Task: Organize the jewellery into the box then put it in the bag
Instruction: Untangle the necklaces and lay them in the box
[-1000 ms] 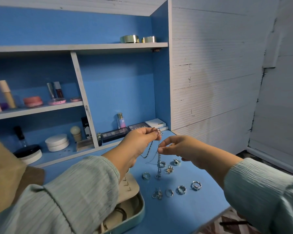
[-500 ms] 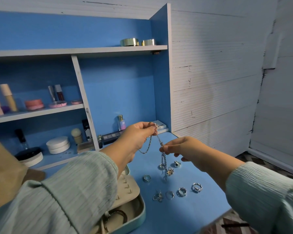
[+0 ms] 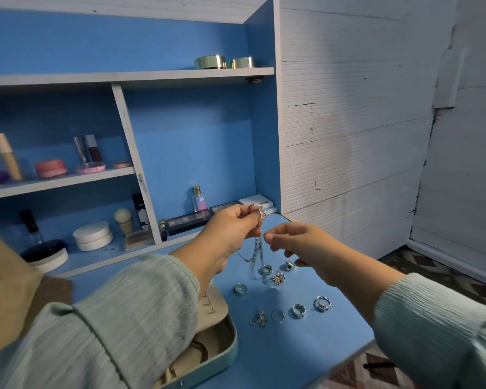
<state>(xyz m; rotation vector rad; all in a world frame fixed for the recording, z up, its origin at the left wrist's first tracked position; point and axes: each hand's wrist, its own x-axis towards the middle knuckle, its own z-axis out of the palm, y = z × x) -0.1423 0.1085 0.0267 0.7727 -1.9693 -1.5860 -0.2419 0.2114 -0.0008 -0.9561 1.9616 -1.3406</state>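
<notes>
The small perfume bottle (image 3: 199, 198) at the back of the desk bears the letters "SE" on its pink-and-blue front, while the dark print on the white box (image 3: 257, 201) beside it is too small to read.

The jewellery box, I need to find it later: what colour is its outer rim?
Pale teal rim, beige lining; head view.

A blue shelf unit (image 3: 191, 130) with pale wooden shelves stands on a blue desk (image 3: 306, 352). To the unit's right, touching its side panel, runs a white ribbed wall (image 3: 348, 136), cracked in places. Below the wall lies a dark patterned floor (image 3: 438, 270). The light is soft and even.
</notes>
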